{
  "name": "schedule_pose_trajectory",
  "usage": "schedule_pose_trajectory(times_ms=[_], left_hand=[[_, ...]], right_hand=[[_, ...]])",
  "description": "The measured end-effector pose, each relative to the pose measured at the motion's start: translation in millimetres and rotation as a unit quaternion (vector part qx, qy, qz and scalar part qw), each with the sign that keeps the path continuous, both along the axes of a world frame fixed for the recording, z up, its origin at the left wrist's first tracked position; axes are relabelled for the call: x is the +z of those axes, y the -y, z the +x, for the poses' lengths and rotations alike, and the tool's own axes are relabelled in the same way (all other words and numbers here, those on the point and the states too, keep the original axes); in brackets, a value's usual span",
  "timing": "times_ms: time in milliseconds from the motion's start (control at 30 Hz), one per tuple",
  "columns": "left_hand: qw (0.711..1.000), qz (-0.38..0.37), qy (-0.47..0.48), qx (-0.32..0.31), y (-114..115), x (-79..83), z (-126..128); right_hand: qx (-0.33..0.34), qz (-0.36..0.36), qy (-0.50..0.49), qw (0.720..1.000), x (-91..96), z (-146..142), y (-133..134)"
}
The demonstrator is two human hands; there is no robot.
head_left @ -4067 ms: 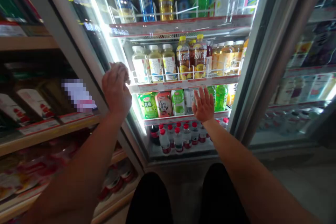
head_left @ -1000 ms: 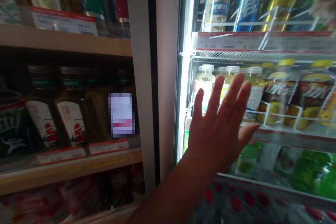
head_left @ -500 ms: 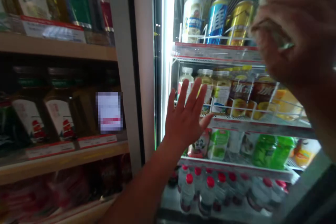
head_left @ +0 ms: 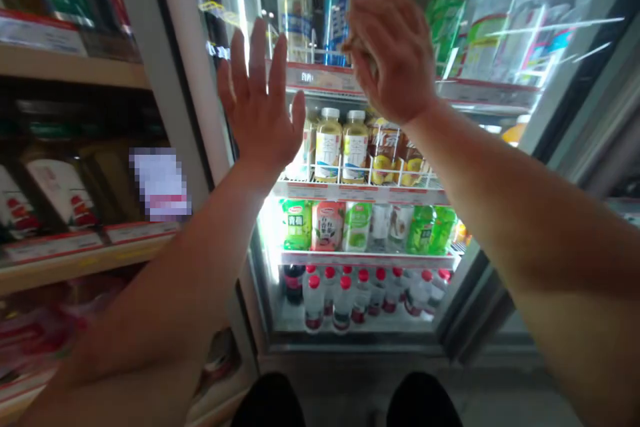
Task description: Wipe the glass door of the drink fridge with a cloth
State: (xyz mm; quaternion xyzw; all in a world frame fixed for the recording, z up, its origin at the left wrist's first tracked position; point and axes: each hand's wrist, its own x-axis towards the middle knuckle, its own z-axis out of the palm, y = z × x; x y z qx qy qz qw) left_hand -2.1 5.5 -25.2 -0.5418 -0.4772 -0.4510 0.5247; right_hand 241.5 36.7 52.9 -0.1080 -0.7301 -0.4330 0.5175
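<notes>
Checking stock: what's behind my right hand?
The fridge's top shelf: a blue can and pale can show beside the right hand; anything directly behind it is covered.

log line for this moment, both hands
left hand: open, spread, by fridge frame | right hand: curled shut at can shelf | held item: unclear

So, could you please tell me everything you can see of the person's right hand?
The right hand is bare and shows its back, raised before the top shelf, just right of the blue can. Its fingers curl shut toward the shelf; whether they grip anything cannot be told. The wrist bends down into a bare forearm running to the lower right. Contact with the shelf cannot be told.
</notes>
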Motion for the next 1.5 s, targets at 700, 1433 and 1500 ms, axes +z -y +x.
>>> schedule_pose_trajectory(times_ms=[700,1433,1500], left_hand=[[0.997,0.028,-0.031,0.061,-29,12.5,-5],[0.984,-0.091,0.076,-0.131,20,3.6,30],[0.982,-0.092,0.076,-0.145,17,4.8,28]], right_hand=[[-0.019,-0.048,-0.249,0.967,-1.2,-10,-10],[-0.047,-0.019,0.192,0.980,-27.8,30,-4],[-0.022,-0.013,0.058,0.998,-28.3,43,-18]])
